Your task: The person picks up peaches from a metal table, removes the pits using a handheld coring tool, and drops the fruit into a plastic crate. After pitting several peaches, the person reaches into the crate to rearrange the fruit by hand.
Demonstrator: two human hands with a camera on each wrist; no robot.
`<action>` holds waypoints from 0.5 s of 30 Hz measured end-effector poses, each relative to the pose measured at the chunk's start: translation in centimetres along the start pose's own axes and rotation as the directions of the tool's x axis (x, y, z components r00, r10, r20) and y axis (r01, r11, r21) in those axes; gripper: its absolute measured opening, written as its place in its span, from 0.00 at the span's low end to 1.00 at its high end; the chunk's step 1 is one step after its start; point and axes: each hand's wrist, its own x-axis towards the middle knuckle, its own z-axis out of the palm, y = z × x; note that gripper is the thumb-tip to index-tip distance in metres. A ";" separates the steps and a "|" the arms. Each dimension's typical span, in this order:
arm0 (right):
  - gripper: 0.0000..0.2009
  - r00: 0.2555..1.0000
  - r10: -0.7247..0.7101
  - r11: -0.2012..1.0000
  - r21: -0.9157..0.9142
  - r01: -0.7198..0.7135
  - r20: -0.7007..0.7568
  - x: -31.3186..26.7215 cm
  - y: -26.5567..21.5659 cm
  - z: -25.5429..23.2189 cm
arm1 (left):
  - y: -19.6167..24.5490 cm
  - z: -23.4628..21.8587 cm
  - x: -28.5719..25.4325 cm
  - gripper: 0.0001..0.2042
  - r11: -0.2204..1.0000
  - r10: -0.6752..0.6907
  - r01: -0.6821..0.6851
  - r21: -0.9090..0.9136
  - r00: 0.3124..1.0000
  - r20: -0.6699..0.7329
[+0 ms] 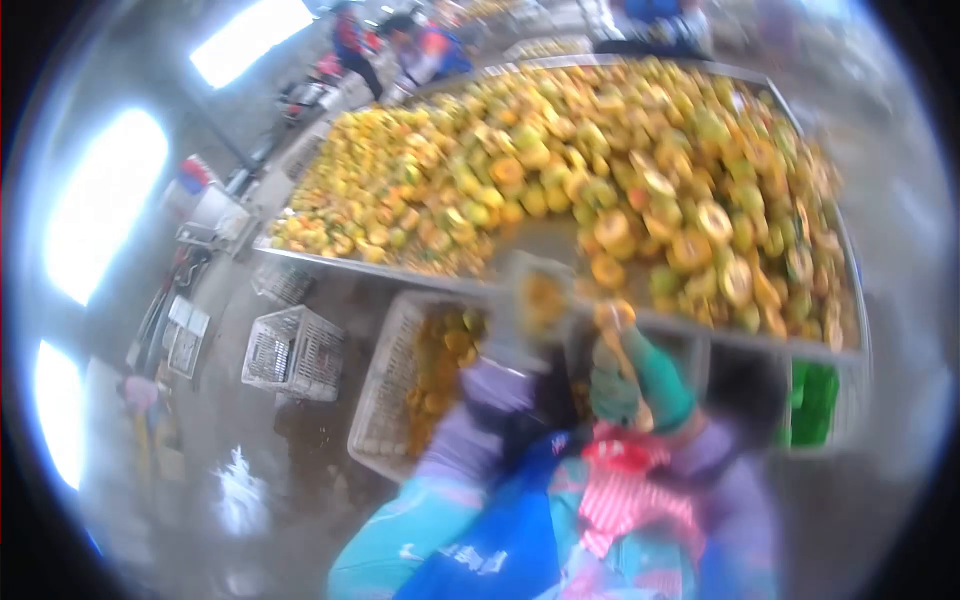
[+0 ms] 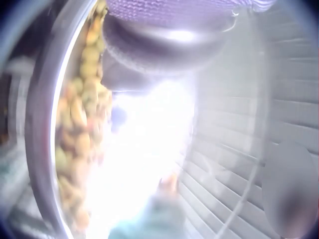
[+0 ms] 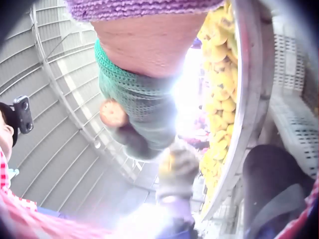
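Observation:
My right hand [image 1: 618, 385], in a green knitted glove, is bent at the table's near edge. It grips a tan, handle-like stick [image 1: 628, 362] lying along the palm; a rounded tan end [image 3: 112, 113] pokes out beside the glove in the right wrist view. An orange piece [image 1: 615, 314] shows at its fingertips. My left hand [image 1: 530, 310], in a pale glove, is beside it over the same edge. A yellow-orange patch shows on that glove, and blur leaves me unable to tell whether it is held fruit. Cut yellow-green fruit [image 1: 690, 250] is heaped in front of both hands.
The fruit lies on a wide table with a raised metal rim [image 1: 380, 268]. Under its near edge stands a white crate [image 1: 372, 400] with fruit inside. Another white crate [image 1: 295, 352] is on the floor to the left, a green crate [image 1: 814, 402] to the right. People [image 1: 425, 50] are across the table.

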 end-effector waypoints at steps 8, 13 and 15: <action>0.20 0.759 -0.048 0.994 -0.102 -0.025 -0.650 -2.8 0.0 -7.5 | -3.3 -5.0 4.7 0.17 0.608 -0.376 0.153 0.779 0.920 0.112; 0.19 0.656 -0.251 0.963 -0.256 0.090 -0.712 -2.7 0.2 -7.3 | -11.1 7.0 13.2 0.19 0.439 0.145 -0.514 0.737 0.850 0.507; 0.18 0.658 -0.478 0.875 -0.378 0.302 -0.582 -3.2 1.7 -10.2 | -13.2 8.5 14.7 0.19 0.604 -0.085 -0.420 0.677 0.811 0.579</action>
